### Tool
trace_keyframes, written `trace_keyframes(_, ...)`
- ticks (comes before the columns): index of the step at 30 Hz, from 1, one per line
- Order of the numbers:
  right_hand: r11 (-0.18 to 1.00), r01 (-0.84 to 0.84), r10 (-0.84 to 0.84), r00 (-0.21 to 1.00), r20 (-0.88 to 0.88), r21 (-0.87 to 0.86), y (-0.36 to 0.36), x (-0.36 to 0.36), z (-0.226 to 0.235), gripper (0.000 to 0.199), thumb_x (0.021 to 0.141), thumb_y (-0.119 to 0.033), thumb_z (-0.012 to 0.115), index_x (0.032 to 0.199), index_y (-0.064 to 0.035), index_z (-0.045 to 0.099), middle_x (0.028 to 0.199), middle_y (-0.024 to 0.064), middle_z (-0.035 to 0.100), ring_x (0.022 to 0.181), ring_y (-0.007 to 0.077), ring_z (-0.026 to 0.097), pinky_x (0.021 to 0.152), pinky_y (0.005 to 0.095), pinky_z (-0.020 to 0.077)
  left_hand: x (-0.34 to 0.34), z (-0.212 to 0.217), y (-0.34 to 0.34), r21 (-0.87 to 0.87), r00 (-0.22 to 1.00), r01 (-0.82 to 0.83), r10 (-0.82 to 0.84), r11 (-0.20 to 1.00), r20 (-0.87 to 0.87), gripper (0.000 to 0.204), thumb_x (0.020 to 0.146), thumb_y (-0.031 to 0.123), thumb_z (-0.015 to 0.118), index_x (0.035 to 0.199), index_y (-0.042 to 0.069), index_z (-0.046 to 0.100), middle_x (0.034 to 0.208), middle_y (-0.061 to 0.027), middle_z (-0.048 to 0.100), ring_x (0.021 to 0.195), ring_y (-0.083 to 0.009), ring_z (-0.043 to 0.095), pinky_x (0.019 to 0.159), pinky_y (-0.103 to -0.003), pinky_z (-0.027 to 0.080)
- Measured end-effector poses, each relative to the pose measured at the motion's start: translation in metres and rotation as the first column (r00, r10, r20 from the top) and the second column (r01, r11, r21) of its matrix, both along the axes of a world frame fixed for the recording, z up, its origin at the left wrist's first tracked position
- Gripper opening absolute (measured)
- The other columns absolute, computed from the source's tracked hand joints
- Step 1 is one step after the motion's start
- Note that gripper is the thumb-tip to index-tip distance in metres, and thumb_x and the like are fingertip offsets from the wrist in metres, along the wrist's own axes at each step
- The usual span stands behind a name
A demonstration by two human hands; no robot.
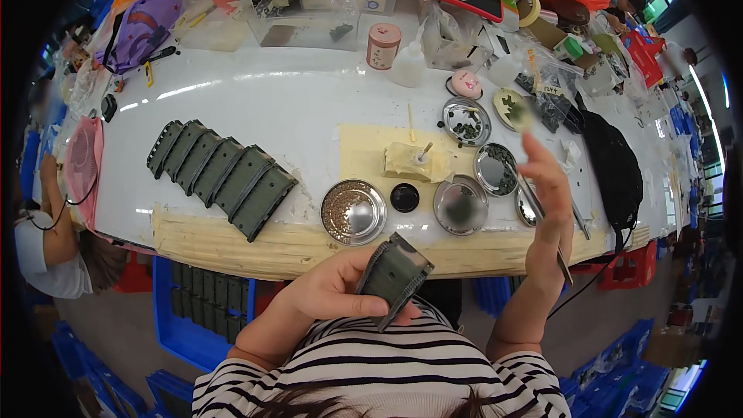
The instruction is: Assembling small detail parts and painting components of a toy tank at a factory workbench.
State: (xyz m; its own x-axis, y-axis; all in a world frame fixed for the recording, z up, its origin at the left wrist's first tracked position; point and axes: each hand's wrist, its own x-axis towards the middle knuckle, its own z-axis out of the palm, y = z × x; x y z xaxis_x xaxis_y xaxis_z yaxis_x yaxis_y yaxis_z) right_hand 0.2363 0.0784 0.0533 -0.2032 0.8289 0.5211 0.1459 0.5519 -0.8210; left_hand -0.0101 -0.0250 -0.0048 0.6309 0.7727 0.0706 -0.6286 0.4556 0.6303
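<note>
My left hand [333,286] grips a dark green curved casing [398,272] with ridged edges, held close in front of my striped shirt. The fingers wrap round it from below and the thumb lies across its near side. My right hand [551,193] is raised at the right of the table, its fingers bent round a pair of metal tweezers [563,259] that slants down past the wrist. Round metal dishes of small parts lie left of that hand: one with dark green bits [495,169], one with a dark patch in it [460,205]. A dish of brown grains [354,211] lies farther left.
A row of matching green casings [220,174] lies at left on the white table. A tape-covered block [418,161] stands beyond a black cap [404,197]. Below the table edge is a blue crate [166,317] of casings. A black bag [611,162] lies at right.
</note>
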Motion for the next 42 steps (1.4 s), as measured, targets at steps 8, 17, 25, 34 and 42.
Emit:
trace_keyframes(8,0.974,0.203,-0.220,0.724,0.654,0.103,0.054,0.034,-0.018,0.009,0.089,-0.005,0.057,0.095,-0.0019,0.063,0.087,0.0126,0.058,0.076,0.0276,0.061,0.067,0.0342,0.0472,0.005,0.005,-0.003,0.008,0.977,-0.173,0.173,0.985,-0.127,0.057,0.093,0.002,0.059,0.141,0.002,0.029,0.108,-0.0203,0.064,0.101,-0.0257,0.066,0.089,-0.037,0.053)
trace_keyframes(17,0.983,0.172,-0.166,0.639,0.751,0.070,0.071,0.033,-0.036,0.015,0.075,0.001,0.065,0.090,-0.0041,0.065,0.085,0.0103,0.063,0.077,0.0273,0.066,0.066,0.0371,0.0506,0.006,0.004,-0.003,0.030,0.964,-0.214,0.216,0.976,-0.156,0.057,0.094,0.002,0.055,0.142,0.004,0.026,0.108,-0.0202,0.062,0.101,-0.0265,0.065,0.090,-0.038,0.052)
trace_keyframes(25,0.986,0.164,-0.128,0.645,0.753,0.027,0.066,0.033,-0.035,0.014,0.074,-0.002,0.067,0.087,-0.0025,0.063,0.085,0.0099,0.064,0.077,0.0272,0.066,0.069,0.0363,0.0518,0.006,0.004,-0.005,-0.002,0.945,-0.264,0.258,0.965,-0.200,0.061,0.094,0.002,0.053,0.146,0.006,0.021,0.113,-0.0226,0.060,0.099,-0.0272,0.065,0.088,-0.038,0.053)
trace_keyframes(34,0.979,0.199,-0.166,0.694,0.701,0.034,0.058,0.032,-0.034,0.017,0.070,0.000,0.068,0.086,-0.0014,0.062,0.081,0.0107,0.066,0.073,0.0265,0.066,0.064,0.0352,0.0512,0.011,0.016,-0.004,0.099,0.878,-0.439,0.450,0.893,-0.161,0.080,0.094,-0.002,0.048,0.153,0.020,0.000,0.128,-0.0262,0.050,0.096,-0.0272,0.066,0.084,-0.039,0.056)
trace_keyframes(42,0.986,0.162,-0.151,0.768,0.623,0.040,0.058,0.042,-0.040,0.031,0.066,0.009,0.063,0.094,-0.0014,0.068,0.076,0.0099,0.065,0.070,0.0233,0.064,0.060,0.0310,0.0478,0.012,0.011,-0.004,0.253,0.816,-0.440,0.501,0.861,-0.288,0.037,0.097,-0.001,0.046,0.134,-0.001,0.047,0.134,-0.0216,0.047,0.098,-0.0212,0.065,0.086,-0.033,0.055)
